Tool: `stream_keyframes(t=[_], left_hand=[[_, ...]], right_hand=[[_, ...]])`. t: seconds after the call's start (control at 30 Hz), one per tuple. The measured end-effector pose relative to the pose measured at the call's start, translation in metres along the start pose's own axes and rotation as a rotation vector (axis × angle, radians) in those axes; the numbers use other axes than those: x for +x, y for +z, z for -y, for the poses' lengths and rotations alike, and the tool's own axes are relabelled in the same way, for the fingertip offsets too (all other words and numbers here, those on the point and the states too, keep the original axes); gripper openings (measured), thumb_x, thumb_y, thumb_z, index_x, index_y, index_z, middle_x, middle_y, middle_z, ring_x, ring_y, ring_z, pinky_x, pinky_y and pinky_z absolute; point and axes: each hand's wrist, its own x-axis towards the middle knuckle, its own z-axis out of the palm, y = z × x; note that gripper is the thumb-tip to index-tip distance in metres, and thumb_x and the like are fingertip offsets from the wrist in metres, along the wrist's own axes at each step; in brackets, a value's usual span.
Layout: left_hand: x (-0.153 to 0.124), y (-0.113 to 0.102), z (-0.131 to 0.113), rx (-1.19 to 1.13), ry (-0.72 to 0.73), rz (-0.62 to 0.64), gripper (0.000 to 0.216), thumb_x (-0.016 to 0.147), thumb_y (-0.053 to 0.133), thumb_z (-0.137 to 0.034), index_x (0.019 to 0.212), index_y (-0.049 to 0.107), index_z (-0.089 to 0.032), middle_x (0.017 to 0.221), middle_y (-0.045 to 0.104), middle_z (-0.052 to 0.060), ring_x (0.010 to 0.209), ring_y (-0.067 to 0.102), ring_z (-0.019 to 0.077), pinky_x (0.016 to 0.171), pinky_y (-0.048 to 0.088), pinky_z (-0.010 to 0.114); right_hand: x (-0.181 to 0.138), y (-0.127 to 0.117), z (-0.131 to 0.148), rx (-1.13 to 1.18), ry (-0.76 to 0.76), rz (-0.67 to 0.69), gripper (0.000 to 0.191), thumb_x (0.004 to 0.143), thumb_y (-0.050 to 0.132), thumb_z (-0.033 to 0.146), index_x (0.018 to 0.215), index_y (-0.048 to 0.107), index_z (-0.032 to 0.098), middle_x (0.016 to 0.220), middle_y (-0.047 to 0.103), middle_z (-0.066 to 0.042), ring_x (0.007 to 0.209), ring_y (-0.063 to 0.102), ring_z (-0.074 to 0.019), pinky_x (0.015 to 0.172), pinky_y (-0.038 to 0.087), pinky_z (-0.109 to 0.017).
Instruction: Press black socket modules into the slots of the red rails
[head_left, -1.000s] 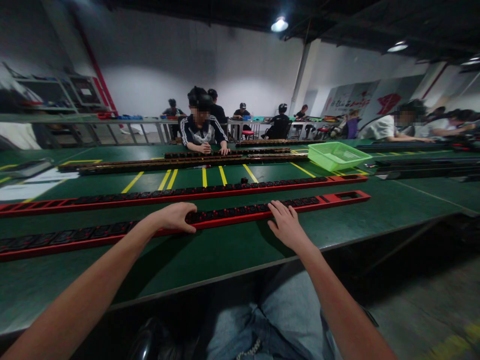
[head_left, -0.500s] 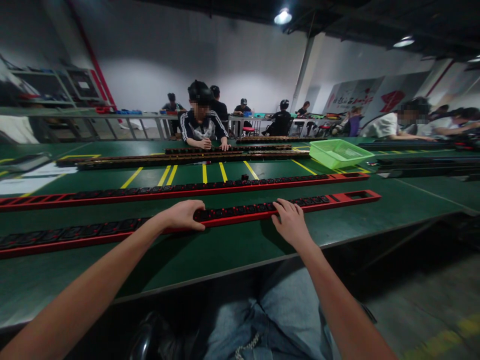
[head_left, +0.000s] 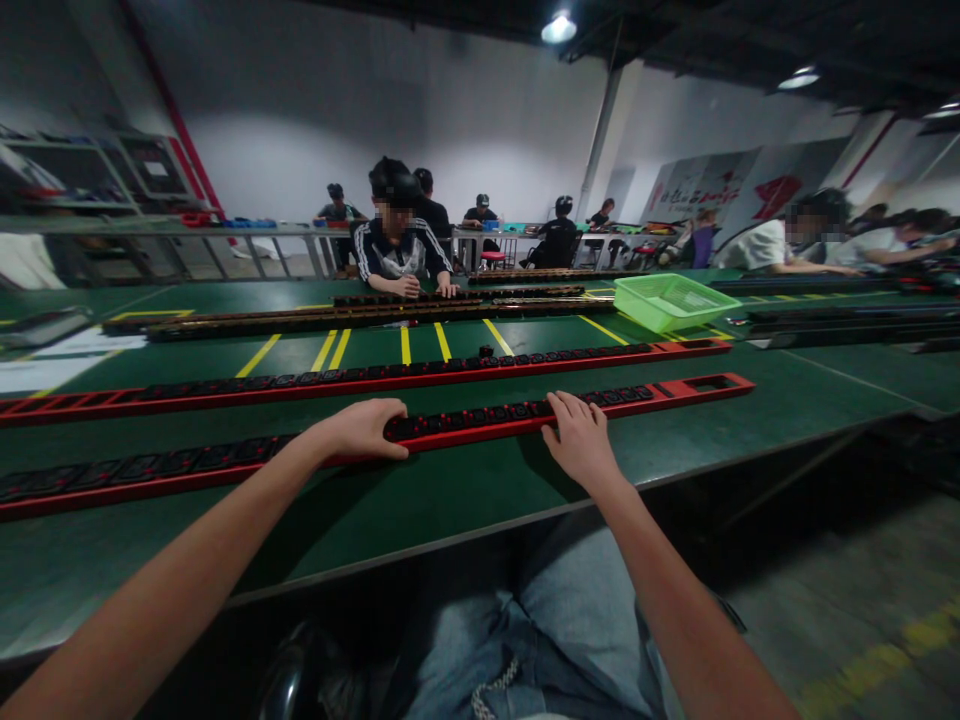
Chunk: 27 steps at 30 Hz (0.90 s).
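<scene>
A long red rail (head_left: 480, 434) lies across the near part of the table, its channel filled with a row of black socket-like modules that carry small red dots. My left hand (head_left: 361, 428) is closed round it left of the middle, thumb on the near side and fingers over the far side. Farther right, my right hand (head_left: 577, 428) grips the same rail, with its fingers bent over the modules and its thumb against the near edge. Behind it lies a second red rail (head_left: 420, 381) with similar modules and some open slots at its left end.
A small black piece (head_left: 486, 351) rests just behind the second rail. Beyond are dark long strips (head_left: 285, 318) and a light green basket (head_left: 671, 300). Across the green table (head_left: 465, 500) a co-worker (head_left: 401, 235) leans over the strips. Papers (head_left: 71, 358) lie at left.
The view has shifted slightly, so the surroundings sit a little farther left. Both hands keep their places on the near rail, with no clear movement of it.
</scene>
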Motion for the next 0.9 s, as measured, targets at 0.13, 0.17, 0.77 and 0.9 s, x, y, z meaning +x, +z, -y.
stream_keyframes(t=[0.13, 0.17, 0.77, 0.9], left_hand=[[-0.0008, -0.0019, -0.0024, 0.006, -0.010, 0.008, 0.047, 0.073, 0.073, -0.053, 0.103, 0.060, -0.020, 0.105, 0.066, 0.006, 0.092, 0.061, 0.0237, 0.076, 0.043, 0.031], [-0.0009, -0.0024, -0.0030, 0.009, -0.012, 0.008, 0.046, 0.073, 0.073, -0.053, 0.103, 0.060, -0.020, 0.106, 0.066, 0.006, 0.092, 0.061, 0.0236, 0.076, 0.043, 0.031], [-0.0017, -0.0037, -0.0051, -0.004, -0.021, 0.014, 0.048, 0.073, 0.074, -0.051, 0.105, 0.061, -0.019, 0.108, 0.066, 0.007, 0.094, 0.061, 0.0239, 0.080, 0.045, 0.032], [-0.0029, -0.0051, -0.0074, -0.006, -0.034, 0.012, 0.046, 0.073, 0.074, -0.049, 0.105, 0.061, -0.019, 0.108, 0.066, 0.007, 0.094, 0.062, 0.0239, 0.080, 0.046, 0.032]], right_hand=[[0.0004, 0.0004, -0.0004, -0.003, -0.004, 0.006, 0.043, 0.094, 0.049, 0.025, 0.135, 0.057, 0.016, 0.145, 0.055, -0.015, 0.133, 0.050, -0.0295, 0.114, 0.030, -0.055], [0.0005, 0.0003, -0.0003, -0.009, -0.007, 0.005, 0.043, 0.094, 0.049, 0.025, 0.135, 0.057, 0.016, 0.144, 0.056, -0.015, 0.133, 0.050, -0.0296, 0.114, 0.030, -0.055], [0.0018, -0.0016, 0.0008, 0.058, -0.140, 0.018, 0.046, 0.096, 0.046, 0.023, 0.141, 0.054, 0.019, 0.148, 0.054, -0.014, 0.138, 0.048, -0.0274, 0.116, 0.031, -0.054], [0.0025, -0.0027, 0.0007, 0.138, -0.285, 0.043, 0.043, 0.097, 0.045, 0.021, 0.138, 0.057, 0.018, 0.148, 0.055, -0.011, 0.138, 0.049, -0.0245, 0.117, 0.033, -0.050]])
